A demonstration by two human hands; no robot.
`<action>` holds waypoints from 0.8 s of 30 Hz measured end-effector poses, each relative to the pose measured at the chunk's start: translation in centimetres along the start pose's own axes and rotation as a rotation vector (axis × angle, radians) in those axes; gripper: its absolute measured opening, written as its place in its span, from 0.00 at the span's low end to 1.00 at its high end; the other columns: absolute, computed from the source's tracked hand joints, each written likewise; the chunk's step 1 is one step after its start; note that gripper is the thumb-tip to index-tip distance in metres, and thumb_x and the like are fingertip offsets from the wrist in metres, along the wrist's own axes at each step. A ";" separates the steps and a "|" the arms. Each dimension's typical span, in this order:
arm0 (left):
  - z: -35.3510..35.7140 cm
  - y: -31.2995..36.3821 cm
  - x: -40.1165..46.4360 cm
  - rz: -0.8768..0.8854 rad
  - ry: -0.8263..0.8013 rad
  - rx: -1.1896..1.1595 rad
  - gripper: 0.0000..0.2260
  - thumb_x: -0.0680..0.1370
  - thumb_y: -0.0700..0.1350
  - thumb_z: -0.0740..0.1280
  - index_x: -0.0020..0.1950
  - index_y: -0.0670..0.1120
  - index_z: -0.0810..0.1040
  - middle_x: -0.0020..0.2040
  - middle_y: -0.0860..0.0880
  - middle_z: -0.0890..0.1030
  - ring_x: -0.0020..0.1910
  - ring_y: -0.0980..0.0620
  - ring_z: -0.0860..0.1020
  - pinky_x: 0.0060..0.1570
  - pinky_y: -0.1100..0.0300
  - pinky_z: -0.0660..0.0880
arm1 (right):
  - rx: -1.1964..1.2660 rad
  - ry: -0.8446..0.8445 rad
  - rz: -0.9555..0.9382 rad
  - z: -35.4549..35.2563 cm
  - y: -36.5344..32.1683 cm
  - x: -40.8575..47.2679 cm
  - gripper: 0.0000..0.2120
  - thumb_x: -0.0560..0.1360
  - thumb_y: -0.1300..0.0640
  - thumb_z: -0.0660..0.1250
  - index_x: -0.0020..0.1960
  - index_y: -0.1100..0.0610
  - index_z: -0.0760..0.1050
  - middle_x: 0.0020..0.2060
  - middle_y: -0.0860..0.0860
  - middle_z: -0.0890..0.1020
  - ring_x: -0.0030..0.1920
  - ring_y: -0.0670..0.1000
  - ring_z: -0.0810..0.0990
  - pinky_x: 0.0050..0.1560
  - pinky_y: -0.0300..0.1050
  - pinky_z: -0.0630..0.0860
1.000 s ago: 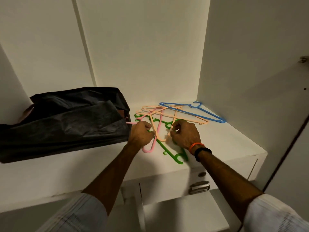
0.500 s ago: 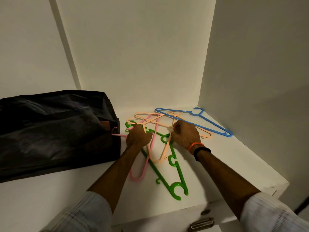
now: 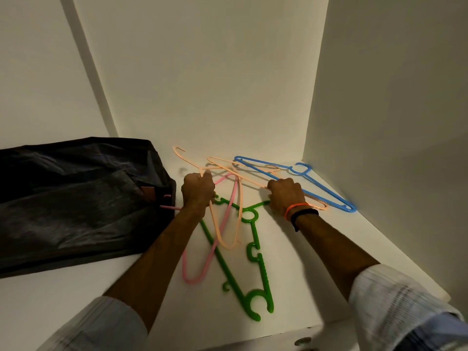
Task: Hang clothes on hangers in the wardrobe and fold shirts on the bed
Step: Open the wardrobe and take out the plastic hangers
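Nearest of all, two pale sleeves came in from the bottom corners, and both were cut off by the edge. A metal handle peeked out at about 6 o'clock, under the white shelf, and only part of it showed.

On the shelf lay a green hanger, with its big hook end closest. A pink hanger crossed over it, and its far end poked out at 9 o'clock of the left hand.

The left hand had a clenched grip on a peach hanger, and that one's loop hung down over the green one. The right hand was clenched too, with a grip on another peach hanger at its long bar. An orange band and a black band sat on the right wrist.

A dark bag lay at 9 o'clock of the hands, cut off on the left. A small brown tag was on it, and no words could be read there.

Farthest back, at about 2 o'clock, a blue hanger lay in the corner by the white walls.
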State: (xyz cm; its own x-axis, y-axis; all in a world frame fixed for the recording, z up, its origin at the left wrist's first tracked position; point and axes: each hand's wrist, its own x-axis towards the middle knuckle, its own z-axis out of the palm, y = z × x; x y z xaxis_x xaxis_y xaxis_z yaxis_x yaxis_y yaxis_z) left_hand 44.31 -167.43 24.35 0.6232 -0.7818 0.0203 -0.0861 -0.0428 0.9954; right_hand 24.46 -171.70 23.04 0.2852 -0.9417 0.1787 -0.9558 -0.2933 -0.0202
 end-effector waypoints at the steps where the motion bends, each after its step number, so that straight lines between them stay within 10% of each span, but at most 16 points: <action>1: -0.1 0.0 -0.1 0.002 -0.004 0.007 0.13 0.81 0.47 0.63 0.46 0.37 0.76 0.34 0.44 0.76 0.27 0.50 0.73 0.29 0.60 0.69 | 0.032 0.003 0.006 -0.3 -0.2 0.0 0.16 0.77 0.53 0.68 0.63 0.57 0.76 0.55 0.57 0.80 0.56 0.57 0.77 0.58 0.52 0.76; 7: 0.0 -0.1 -1.3 0.098 -0.026 0.118 0.19 0.80 0.57 0.64 0.44 0.41 0.79 0.35 0.47 0.82 0.26 0.52 0.76 0.26 0.61 0.73 | 0.370 0.256 -0.097 -2.7 -5.1 -2.1 0.11 0.79 0.54 0.64 0.55 0.55 0.82 0.49 0.55 0.84 0.51 0.57 0.80 0.52 0.51 0.78; 14: -0.4 -0.3 -1.2 0.059 -0.005 0.115 0.16 0.78 0.51 0.69 0.47 0.37 0.82 0.43 0.38 0.84 0.34 0.41 0.80 0.25 0.58 0.74 | 0.683 0.086 -0.188 -2.7 -8.7 -3.7 0.08 0.78 0.57 0.66 0.51 0.56 0.85 0.39 0.51 0.83 0.41 0.49 0.77 0.45 0.42 0.71; 24: -0.8 0.4 -2.1 0.081 -0.099 -0.043 0.12 0.83 0.45 0.63 0.40 0.44 0.74 0.36 0.45 0.78 0.27 0.52 0.70 0.23 0.63 0.65 | 0.711 -0.098 0.320 0.7 -4.1 -1.0 0.25 0.73 0.41 0.70 0.59 0.60 0.75 0.53 0.55 0.81 0.54 0.55 0.79 0.49 0.46 0.76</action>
State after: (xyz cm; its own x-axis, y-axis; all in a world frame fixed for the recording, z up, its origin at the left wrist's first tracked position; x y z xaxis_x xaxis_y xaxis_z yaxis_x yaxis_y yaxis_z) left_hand 43.62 -165.30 24.80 0.5356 -0.8392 0.0939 -0.0988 0.0481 0.9939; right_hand 28.16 -169.70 22.26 0.0404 -0.9988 -0.0293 -0.7270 -0.0093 -0.6865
